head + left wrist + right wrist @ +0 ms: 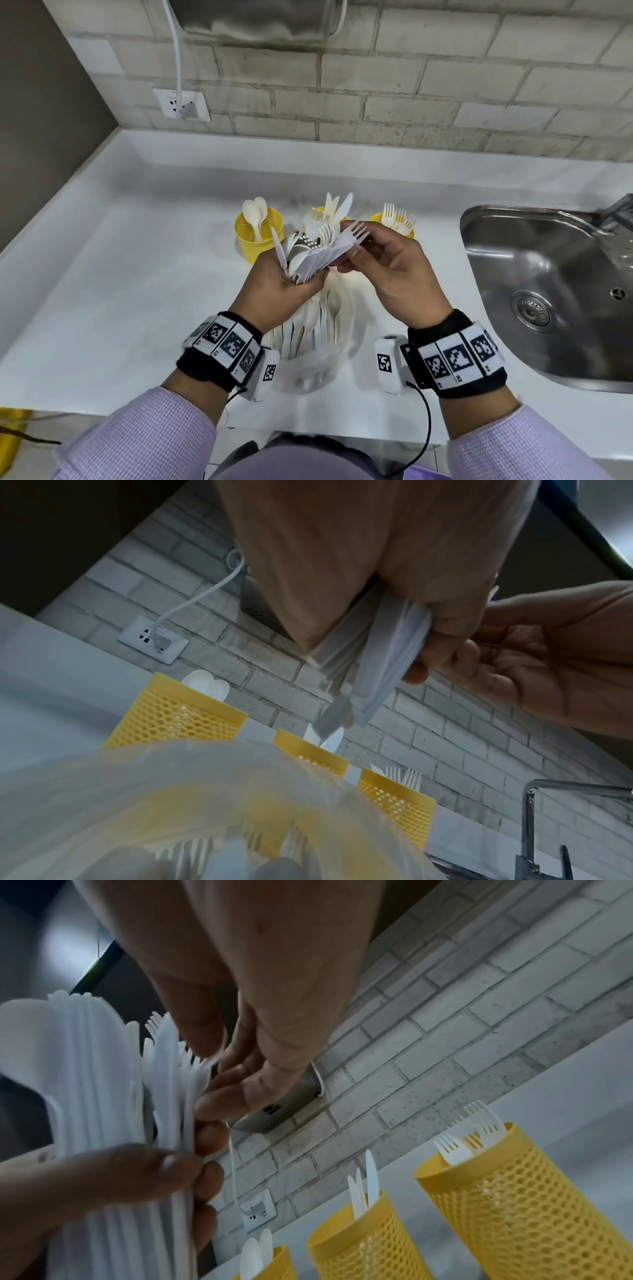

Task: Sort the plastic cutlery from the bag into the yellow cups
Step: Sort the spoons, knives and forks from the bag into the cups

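Above the counter my left hand (291,284) grips a fanned bundle of white plastic cutlery (308,253), also the bundle (103,1096) in the right wrist view. My right hand (387,260) pinches one white fork (349,240) at the bundle's right edge. Three yellow mesh cups stand behind in a row: the left cup (258,236) holds spoons, the middle cup (323,214), mostly hidden by the bundle, holds knives, the right cup (394,224) holds forks. The clear bag (308,363) with more cutlery lies on the counter under my hands.
A steel sink (548,291) with a tap (616,212) lies at the right. The white counter (120,274) ends at a brick wall with a socket (181,104) and a white cable (174,44). A grey wall closes the left side.
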Demonstrator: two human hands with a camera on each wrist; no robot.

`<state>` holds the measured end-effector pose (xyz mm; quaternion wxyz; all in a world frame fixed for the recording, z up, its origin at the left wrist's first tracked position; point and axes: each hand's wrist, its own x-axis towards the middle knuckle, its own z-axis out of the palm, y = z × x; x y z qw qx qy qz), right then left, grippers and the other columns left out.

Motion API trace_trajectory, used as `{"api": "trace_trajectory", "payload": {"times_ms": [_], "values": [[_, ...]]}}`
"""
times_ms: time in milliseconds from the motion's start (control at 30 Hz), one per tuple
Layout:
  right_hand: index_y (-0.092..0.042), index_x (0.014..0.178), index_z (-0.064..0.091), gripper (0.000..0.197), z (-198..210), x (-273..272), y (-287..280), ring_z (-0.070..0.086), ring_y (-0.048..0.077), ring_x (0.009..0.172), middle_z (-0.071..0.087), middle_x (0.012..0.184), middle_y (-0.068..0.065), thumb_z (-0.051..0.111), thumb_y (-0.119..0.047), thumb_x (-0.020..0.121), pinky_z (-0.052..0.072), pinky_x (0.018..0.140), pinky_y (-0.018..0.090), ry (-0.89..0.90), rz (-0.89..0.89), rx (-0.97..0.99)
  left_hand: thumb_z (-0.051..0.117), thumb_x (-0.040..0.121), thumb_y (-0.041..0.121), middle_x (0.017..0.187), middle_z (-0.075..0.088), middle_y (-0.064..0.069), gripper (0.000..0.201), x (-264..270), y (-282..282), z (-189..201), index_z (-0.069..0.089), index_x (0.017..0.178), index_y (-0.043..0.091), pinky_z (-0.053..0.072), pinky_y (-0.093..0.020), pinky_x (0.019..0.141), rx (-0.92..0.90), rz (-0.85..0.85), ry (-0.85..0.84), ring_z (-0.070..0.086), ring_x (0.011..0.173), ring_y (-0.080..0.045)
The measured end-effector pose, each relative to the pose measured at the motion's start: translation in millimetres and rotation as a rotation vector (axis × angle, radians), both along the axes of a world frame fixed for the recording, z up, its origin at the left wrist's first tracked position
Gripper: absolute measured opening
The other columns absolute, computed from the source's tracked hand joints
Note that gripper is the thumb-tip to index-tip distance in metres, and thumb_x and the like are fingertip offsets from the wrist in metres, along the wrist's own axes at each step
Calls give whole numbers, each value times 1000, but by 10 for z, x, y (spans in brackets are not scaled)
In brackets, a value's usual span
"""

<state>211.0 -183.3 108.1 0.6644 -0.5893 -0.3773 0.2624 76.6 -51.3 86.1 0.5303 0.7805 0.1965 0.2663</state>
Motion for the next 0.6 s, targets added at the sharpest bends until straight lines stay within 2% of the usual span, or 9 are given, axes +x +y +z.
{"api": "trace_trajectory", "payload": {"times_ms": [100,167,267,333,400,467,533,600], "values": [[-13,100,71,15,19,92,-44,70,20,74,73,88,4,60,-3,98,57,74,38,-39,-12,-2,79,87,9,93,76,16,25,64,-104,18,71,94,31,58,-28,78,-8,16,10,73,89,-7],[-14,93,72,15,43,125,-77,67,23,72,72,83,7,61,-4,97,56,71,37,-46,16,-2,79,87,9,94,76,15,25,112,-193,40,72,96,31,58,-28,79,-15,25,9,73,89,-7],[-3,101,72,13,34,188,-116,67,22,66,71,77,12,59,2,99,54,66,32,11,-41,-25,81,86,8,82,70,29,34,158,-314,58,66,86,38,50,-10,70,-3,26,16,66,77,6],[1,108,69,15,7,237,-132,67,22,65,70,75,14,57,1,101,54,66,32,44,-81,-53,82,86,9,81,68,32,35,181,-375,54,64,84,40,47,-7,70,11,32,25,65,77,8],[-2,109,69,16,12,272,-151,67,22,66,70,74,11,55,0,101,55,66,35,37,-98,-70,82,86,13,85,71,26,31,210,-415,56,66,87,38,49,-11,74,1,44,17,69,82,3],[-8,110,69,19,29,310,-180,67,18,67,70,77,6,54,-2,102,55,68,35,-20,-121,-89,83,86,16,93,75,14,24,246,-448,60,69,95,34,55,-19,78,-30,45,4,72,89,-6],[-12,116,69,22,44,328,-197,66,14,68,69,78,2,51,-6,104,55,68,32,-83,-107,-115,83,86,17,97,75,6,22,269,-475,56,70,101,28,58,-29,84,-47,41,4,73,93,-12],[-10,119,68,23,58,350,-227,63,13,66,66,76,1,49,-8,106,52,66,28,-121,-38,-128,82,86,12,96,76,4,24,306,-512,68,71,102,25,59,-36,87,-54,35,-2,73,94,-16]]}}
